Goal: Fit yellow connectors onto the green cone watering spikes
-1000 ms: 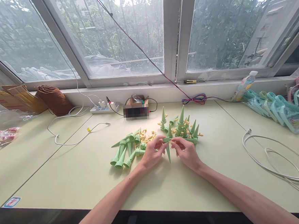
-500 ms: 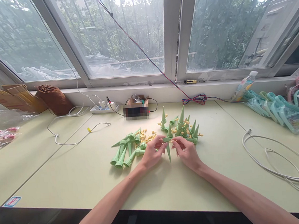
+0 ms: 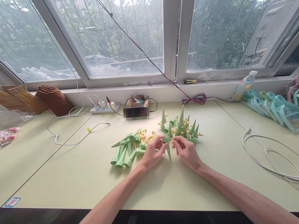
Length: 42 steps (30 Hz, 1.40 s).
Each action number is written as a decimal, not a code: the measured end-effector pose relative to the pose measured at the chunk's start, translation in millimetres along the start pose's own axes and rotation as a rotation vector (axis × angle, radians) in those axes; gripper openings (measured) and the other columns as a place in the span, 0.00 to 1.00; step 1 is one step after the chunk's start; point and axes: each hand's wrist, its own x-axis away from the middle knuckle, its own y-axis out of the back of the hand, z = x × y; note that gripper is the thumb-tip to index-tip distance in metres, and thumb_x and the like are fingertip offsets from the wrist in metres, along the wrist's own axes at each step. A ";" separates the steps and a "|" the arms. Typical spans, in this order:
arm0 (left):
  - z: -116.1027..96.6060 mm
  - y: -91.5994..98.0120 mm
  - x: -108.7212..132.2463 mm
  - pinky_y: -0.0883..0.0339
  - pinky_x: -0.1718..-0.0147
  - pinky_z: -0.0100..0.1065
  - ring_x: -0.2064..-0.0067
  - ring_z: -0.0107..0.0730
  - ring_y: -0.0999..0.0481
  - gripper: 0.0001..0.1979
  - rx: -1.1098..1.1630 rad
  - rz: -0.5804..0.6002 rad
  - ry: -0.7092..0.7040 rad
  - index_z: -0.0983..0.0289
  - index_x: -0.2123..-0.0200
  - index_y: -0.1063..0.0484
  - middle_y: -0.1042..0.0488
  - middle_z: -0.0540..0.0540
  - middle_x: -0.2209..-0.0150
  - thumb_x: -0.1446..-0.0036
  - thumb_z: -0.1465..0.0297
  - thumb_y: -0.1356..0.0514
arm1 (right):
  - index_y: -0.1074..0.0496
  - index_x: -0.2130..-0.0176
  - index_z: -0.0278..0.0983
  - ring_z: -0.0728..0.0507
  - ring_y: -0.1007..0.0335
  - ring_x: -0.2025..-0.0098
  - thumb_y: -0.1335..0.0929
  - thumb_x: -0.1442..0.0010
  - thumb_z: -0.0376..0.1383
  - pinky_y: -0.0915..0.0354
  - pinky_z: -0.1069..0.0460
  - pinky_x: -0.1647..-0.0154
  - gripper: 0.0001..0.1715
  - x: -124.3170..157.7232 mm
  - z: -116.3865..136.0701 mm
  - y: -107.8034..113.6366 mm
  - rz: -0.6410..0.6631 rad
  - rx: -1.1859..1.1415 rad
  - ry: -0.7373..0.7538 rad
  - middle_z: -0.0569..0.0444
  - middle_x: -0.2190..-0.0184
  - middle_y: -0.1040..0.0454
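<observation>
Between the fingers of my left hand (image 3: 152,153) is a green plastic watering spike (image 3: 169,153), its tapered point turned down toward me. My right hand (image 3: 187,152) pinches a small yellow valve (image 3: 170,141) at the side of that spike, just below its collar. The fingertips partly cover the valve, so how far it sits in the spike is hidden. Left of my hands lie several green spikes (image 3: 122,155) in a pile, beside loose yellow valves (image 3: 148,136). Beyond my right hand, several spikes with yellow valves (image 3: 181,121) stand upright or lie close together.
White cables lie on the table (image 3: 80,185) at left, and a coiled white cable (image 3: 279,174) at right. Along the back are a power strip (image 3: 104,109), a small box (image 3: 138,100) and bundled wires (image 3: 194,99). Bagged teal plastic items (image 3: 282,111) and a bottle (image 3: 244,86) occupy the right.
</observation>
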 end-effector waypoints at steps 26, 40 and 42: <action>5.4 2.2 0.5 0.31 0.69 0.31 0.70 0.30 0.27 0.13 -0.185 0.010 -0.066 0.62 0.52 0.31 0.28 0.50 0.72 0.37 0.64 0.42 | 0.29 0.61 0.37 0.44 0.26 0.71 0.36 0.33 0.47 0.33 0.53 0.77 0.16 0.0 -1.2 0.6 0.026 -0.031 0.001 0.53 0.73 0.26; 5.9 2.1 0.7 0.31 0.69 0.30 0.70 0.29 0.28 0.12 -0.193 0.011 -0.080 0.63 0.51 0.31 0.29 0.49 0.72 0.36 0.65 0.42 | 0.29 0.61 0.37 0.45 0.27 0.72 0.36 0.33 0.45 0.33 0.54 0.75 0.14 -0.5 -0.2 1.2 0.028 -0.027 0.001 0.53 0.73 0.26; 7.0 2.0 0.7 0.31 0.69 0.30 0.70 0.28 0.28 0.12 -0.192 0.012 -0.082 0.63 0.51 0.32 0.29 0.49 0.72 0.36 0.65 0.42 | 0.29 0.62 0.37 0.45 0.27 0.72 0.36 0.33 0.45 0.33 0.54 0.75 0.14 -0.9 0.2 1.2 0.026 -0.025 0.002 0.53 0.72 0.26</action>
